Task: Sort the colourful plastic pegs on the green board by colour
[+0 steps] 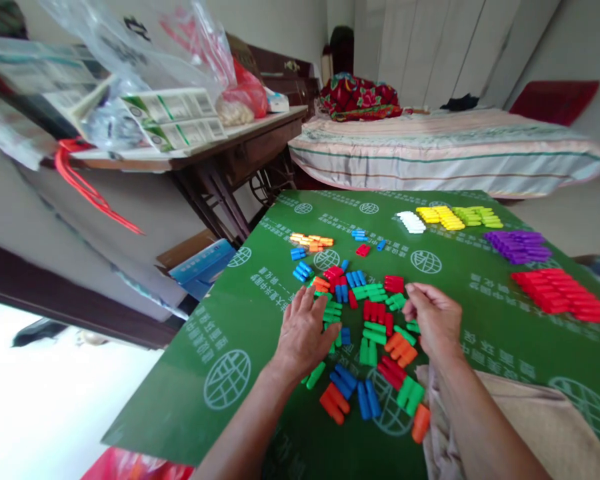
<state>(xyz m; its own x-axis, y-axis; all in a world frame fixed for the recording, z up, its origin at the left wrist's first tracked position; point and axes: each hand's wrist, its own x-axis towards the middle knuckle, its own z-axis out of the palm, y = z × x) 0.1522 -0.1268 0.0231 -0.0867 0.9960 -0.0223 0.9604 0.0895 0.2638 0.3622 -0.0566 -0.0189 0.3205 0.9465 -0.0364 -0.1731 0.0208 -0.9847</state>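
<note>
Green surface (175, 393) carries a loose cluster of red, green, blue and orange pieces (375, 311); bed (430, 157) beyond cluster. Left hand (303, 330): over cluster's left edge, palm down, grip wide. Right hand (436, 320): at cluster's right edge, fingers curled; cannot tell whether grip holds a piece. Purple rows (517, 247): right of cluster.
</note>
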